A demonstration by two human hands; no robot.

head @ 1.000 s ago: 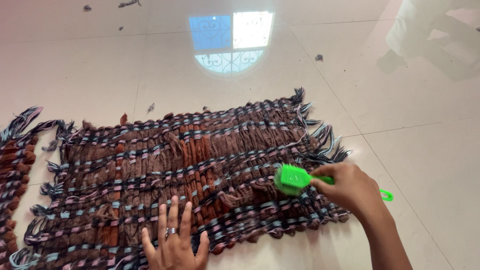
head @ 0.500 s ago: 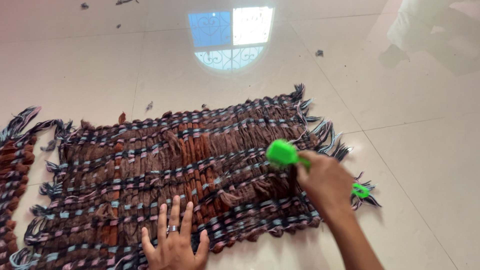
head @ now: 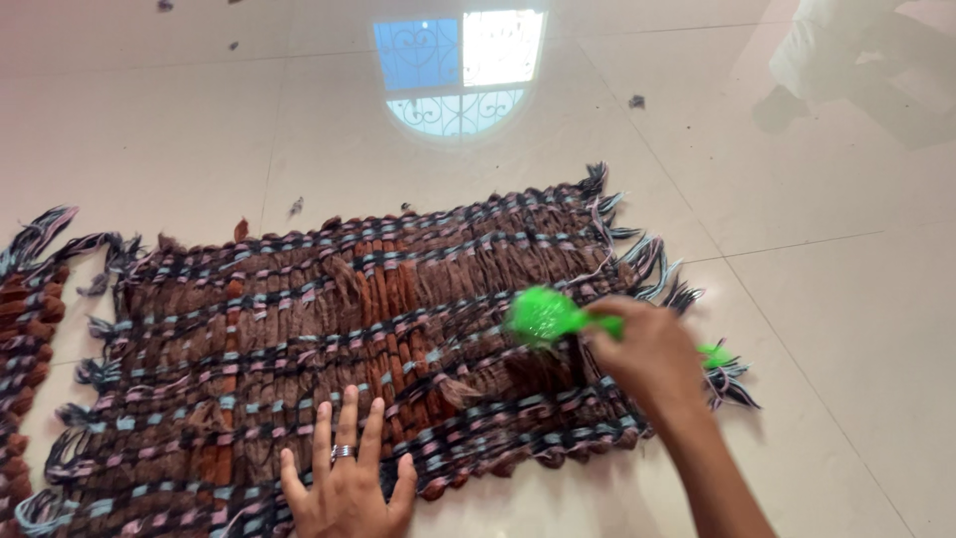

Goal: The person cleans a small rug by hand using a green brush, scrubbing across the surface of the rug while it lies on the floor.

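Nearest, left hand [head: 346, 485] lay flat, fingers spread, on the woven brown rug [head: 299, 329] spread across the tiled floor [head: 846, 299]. Beyond, right hand [head: 645, 351] clenched round a green brush [head: 546, 316], bristles touching the rug's right part.

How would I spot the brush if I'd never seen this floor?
Find the brown woven mat spread across the pale tiled floor. Near the mat's right end, the right hand grips the brush over the weave. It is the only bright green thing there, plastic, unlike the dark yarn around it.
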